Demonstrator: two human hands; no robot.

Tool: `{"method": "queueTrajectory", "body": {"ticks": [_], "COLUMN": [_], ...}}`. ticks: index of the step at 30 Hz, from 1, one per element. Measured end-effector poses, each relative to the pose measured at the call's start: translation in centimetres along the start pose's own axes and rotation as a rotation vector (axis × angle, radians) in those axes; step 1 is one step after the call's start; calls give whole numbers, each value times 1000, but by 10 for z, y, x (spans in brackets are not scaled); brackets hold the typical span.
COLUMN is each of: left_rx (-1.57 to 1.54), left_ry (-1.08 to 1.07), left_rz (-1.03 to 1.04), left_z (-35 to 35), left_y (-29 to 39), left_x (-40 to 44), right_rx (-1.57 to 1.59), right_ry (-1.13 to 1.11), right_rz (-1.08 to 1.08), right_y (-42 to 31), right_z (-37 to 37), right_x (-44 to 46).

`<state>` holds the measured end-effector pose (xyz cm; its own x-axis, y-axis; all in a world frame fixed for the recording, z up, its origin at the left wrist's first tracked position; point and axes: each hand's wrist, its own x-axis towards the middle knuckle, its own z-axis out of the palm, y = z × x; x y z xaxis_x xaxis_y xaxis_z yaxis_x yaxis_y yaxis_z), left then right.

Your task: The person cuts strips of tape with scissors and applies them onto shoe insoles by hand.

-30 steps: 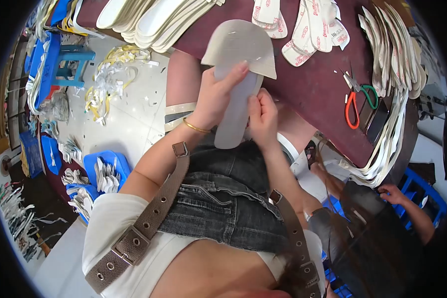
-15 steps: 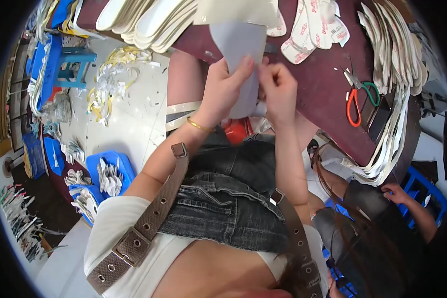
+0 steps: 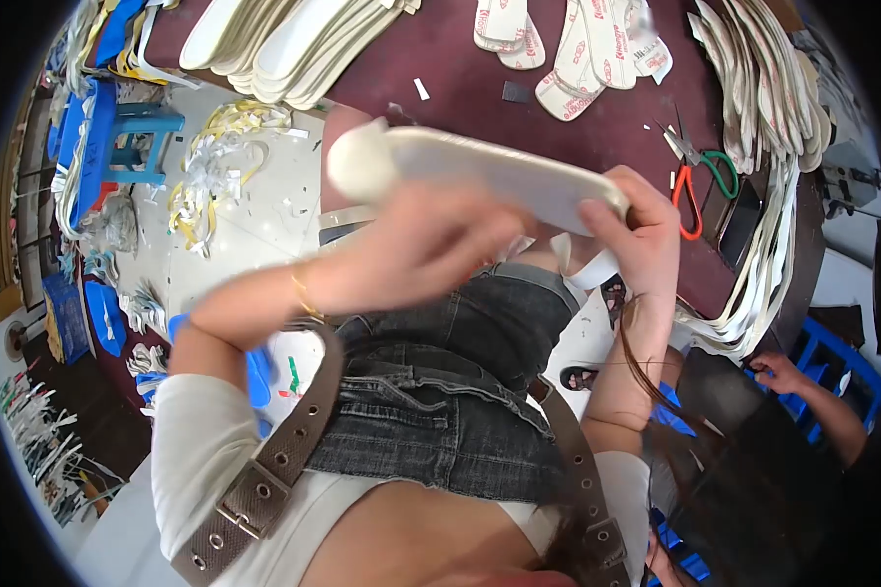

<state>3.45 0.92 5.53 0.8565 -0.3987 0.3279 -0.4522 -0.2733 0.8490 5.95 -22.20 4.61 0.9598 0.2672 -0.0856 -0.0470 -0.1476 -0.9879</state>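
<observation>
My right hand (image 3: 646, 230) grips the right end of a pale insole (image 3: 543, 186), thumb on its near face and fingers behind. The insole is held sideways above my lap, cream-edged with a greyish-white face. My left hand (image 3: 416, 249) is smeared by motion in front of its near side, so its grip cannot be made out. At the insole's left end a rounded cream part (image 3: 362, 164) bulges, also blurred. Below my right hand a thin white strip (image 3: 594, 271) hangs in a curl.
Stacked white insoles (image 3: 294, 44) lie at the table's far left, and printed insoles (image 3: 597, 54) near the back middle. Scissors (image 3: 690, 157) with red and green handles rest on the right, beside a long stack of insoles (image 3: 764, 88). Another person's hand (image 3: 778, 375) shows at lower right.
The insole has turned from upright to sideways and come off the table's edge. My right hand has moved right to its end; my left hand has swept lower and left.
</observation>
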Motion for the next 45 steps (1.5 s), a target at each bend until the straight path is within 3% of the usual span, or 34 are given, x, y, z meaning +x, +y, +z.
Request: {"method": "queueTrajectory", "body": {"ticks": [1,2,3,4,7,8,9,10,12,14,15,16,18,20,22,24,25,30,32,33,34,35,37,40,42,45], "left_rx": [485,638,648,666,218,216,309,399,349,128,27,25,-224,-251,-517,-593,-668,-649,-676,-825,-970,-1071,-1048,-1022,-1317,-1277], "left_ry": [-67,-25,-235,-226,-739,-751,-674,-589,-521,-154,-88,-90,159,222,407,421,436,281,242,197,151,48,80,111,-50,-27], "left_rz": [253,251,190,198,-239,-241,-124,-12,32,72,-55,-54,-173,-213,-341,-370,-406,-564,-604,-465,-321,-287,-263,-206,-134,-133], "left_z": [-15,-25,-24,-33,-55,-59,-66,-69,-58,-40,-32,-24,-6,3,12,21,23,8,10,10,10,12,21,18,15,18], "left_y": [12,15,-3,-7,-9,-9,-7,-7,-7,-8,-7,-5,0,3,4,-5,-9,-14,-22,-35,-43,-48,-19,-16,-26,-20], "left_x": [9,24,28,35,44,41,40,40,33,25,19,16,12,11,12,19,20,22,24,29,35,40,36,28,19,19], "right_rx": [-121,-238,-192,-193,13,-92,-105,75,257,453,567,566,838,836,835,463,585,346,-178,-436,-433,-102,454,294,379,533], "right_ry": [-129,-256,-293,-295,-122,-153,-93,-96,-25,-15,-4,-1,12,34,55,131,48,-60,-86,-87,-78,-68,-66,-195,-223,-185], "right_rz": [-103,-210,-184,-206,-297,-392,-350,-346,-303,-287,-288,-287,-266,-240,-215,-171,-14,2,-170,-253,-252,-222,-91,29,134,317], "right_y": [-1,-4,-13,-27,-38,-29,-24,-16,-3,9,15,17,21,22,20,14,3,23,21,18,13,5,-21,-4,9,14], "right_z": [4,10,16,14,-10,-28,-25,-21,-2,23,35,45,63,79,81,78,70,63,61,61,58,55,50,23,18,26], "right_x": [3,4,10,15,20,21,11,8,1,0,2,4,4,3,4,12,14,1,5,7,13,22,28,22,5,-14]}}
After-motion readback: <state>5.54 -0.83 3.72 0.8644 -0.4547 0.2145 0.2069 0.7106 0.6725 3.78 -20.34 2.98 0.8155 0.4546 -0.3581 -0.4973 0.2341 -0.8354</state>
